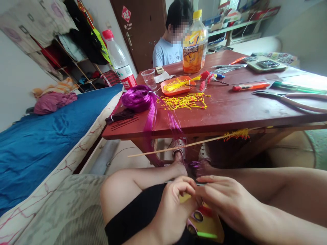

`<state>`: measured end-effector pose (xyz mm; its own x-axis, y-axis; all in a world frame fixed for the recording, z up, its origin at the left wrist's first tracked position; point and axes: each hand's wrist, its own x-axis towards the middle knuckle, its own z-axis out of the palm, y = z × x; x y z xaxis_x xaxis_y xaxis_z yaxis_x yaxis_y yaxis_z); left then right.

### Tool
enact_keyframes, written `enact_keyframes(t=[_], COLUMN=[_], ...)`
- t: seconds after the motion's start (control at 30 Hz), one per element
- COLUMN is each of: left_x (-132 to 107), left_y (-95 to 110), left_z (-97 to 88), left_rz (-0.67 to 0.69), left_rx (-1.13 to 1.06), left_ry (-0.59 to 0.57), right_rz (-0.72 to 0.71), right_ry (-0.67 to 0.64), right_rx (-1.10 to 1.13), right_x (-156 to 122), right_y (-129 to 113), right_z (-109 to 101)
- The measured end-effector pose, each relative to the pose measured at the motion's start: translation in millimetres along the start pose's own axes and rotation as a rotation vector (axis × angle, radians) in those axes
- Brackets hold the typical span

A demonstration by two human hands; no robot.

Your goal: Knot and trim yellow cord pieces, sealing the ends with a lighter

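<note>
My left hand (173, 207) and my right hand (226, 194) meet above my lap, fingertips pinched together. What lies between them is hidden by the fingers. A few purple strands (195, 164) show just beyond the fingertips; I cannot tell whether they join what I hold. Under my hands a yellow tray (217, 226) rests on my lap, holding scissors with pink handles (198, 215) and a bright green strip (206, 235). On the table, a large purple bundle of thread (139, 98) hangs over the front edge, beside yellow stamen-like stems (187, 101).
A thin stick (176, 147) with a yellow tuft crosses before the table edge (230, 123). Pliers (286, 97), an orange pen-shaped tool (251, 86), an orange dish (167, 91), a cup (149, 79) and two bottles stand or lie there. A person (166, 51) sits opposite.
</note>
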<state>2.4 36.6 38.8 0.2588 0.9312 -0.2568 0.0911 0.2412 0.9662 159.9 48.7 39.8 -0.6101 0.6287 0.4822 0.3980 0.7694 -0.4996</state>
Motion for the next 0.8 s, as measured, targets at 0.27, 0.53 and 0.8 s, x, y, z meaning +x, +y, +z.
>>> enact_keyframes(t=[0.27, 0.53, 0.8], left_x=[-1.9, 1.5, 4.3], left_y=[-14.0, 13.9, 3.6], left_z=[-15.4, -7.7, -4.3], left_rz=[1.279, -0.014, -0.395], left_rx=[1.010, 0.160, -0.386], left_ry=[0.093, -0.070, -0.048], right_rz=[0.911, 0.025, -0.388], right_ry=[-0.185, 0.020, 0.121], right_rx=[1.204, 0.131, -0.357], right_x=[9.2, -1.5, -7.3], right_y=[7.1, -2.2, 2.1], right_z=[19.9, -8.0, -5.1])
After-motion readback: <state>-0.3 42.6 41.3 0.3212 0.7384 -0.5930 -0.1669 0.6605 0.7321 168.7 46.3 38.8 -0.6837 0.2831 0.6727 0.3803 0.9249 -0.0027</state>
